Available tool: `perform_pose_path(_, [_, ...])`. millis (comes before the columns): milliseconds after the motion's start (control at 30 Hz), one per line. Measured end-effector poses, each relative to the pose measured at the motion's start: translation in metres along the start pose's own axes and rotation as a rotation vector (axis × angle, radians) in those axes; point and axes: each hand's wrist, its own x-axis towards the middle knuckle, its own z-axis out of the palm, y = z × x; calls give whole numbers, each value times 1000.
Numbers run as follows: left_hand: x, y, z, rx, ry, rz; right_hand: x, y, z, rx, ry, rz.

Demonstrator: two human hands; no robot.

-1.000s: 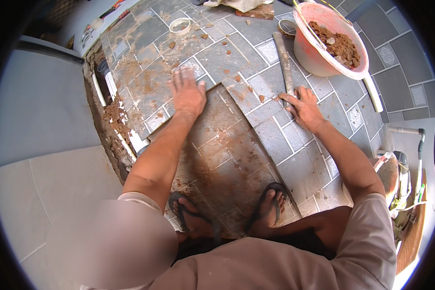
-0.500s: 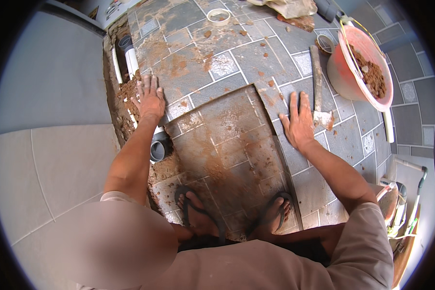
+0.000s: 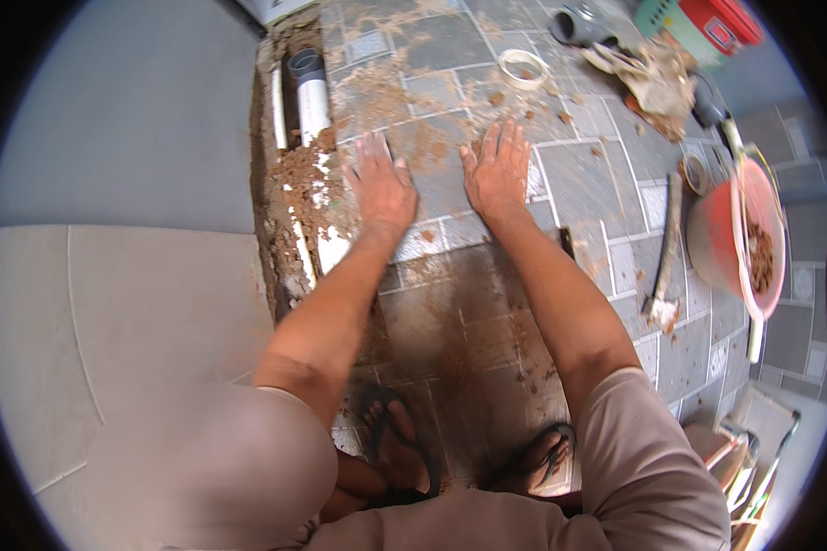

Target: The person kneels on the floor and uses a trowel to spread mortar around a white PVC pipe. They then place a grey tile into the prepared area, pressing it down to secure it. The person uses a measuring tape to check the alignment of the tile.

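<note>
My left hand (image 3: 382, 186) lies on the grey tiled floor (image 3: 436, 90) beside the trench along the wall, palm down with fingers spread. Palm down on the tiles to its right is my right hand (image 3: 499, 173), its fingers straight and slightly apart. Neither hand holds anything. Left of my left hand, a white pipe (image 3: 313, 108) with a grey collar (image 3: 306, 64) sticks out of reddish soil (image 3: 305, 179) in the trench. Between my forearms and feet is a soil-smeared, darker stretch of tile (image 3: 432, 326); my arms partly cover its far edge.
On the right lie a wooden-handled hammer-like tool (image 3: 672, 241) and a pink bucket (image 3: 719, 225) holding soil. Farther off are a cream ring (image 3: 524, 70), grey pipe fittings (image 3: 574, 28), a crumpled sack (image 3: 648, 78) and a red-and-green container (image 3: 698, 26). Flip-flops (image 3: 397, 439) are on my feet.
Both hands have come closer together and farther forward on the tiles. My right hand has left the spot beside the hammer-like tool. The view has shifted, so the bucket sits farther right.
</note>
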Motion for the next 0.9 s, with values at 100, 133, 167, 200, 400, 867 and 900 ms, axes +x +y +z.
perform_pose_path(100, [-12, -21, 23, 0, 93, -131, 20, -4, -3, 98, 294, -24])
perform_pose_path(133, [-15, -21, 17, -35, 92, -123, 26, 12, -21, 95, 354, 112])
perform_pose_path(167, [-16, -22, 11, -80, 89, -106, 32, 37, -38, 81, 420, 255])
perform_pose_path(200, [-13, -14, 11, -114, 98, -112, 45, 90, -36, 46, 433, 331])
perform_pose_path(400, [-12, -11, 8, -174, 117, -133, 71, 86, -13, 152, 209, 153])
perform_pose_path(867, [-10, -20, 7, -243, 151, -128, 8, -38, 15, -68, 206, 154])
perform_pose_path(900, [-11, -21, 7, -237, 147, -141, 19, -53, 20, -40, 176, 101])
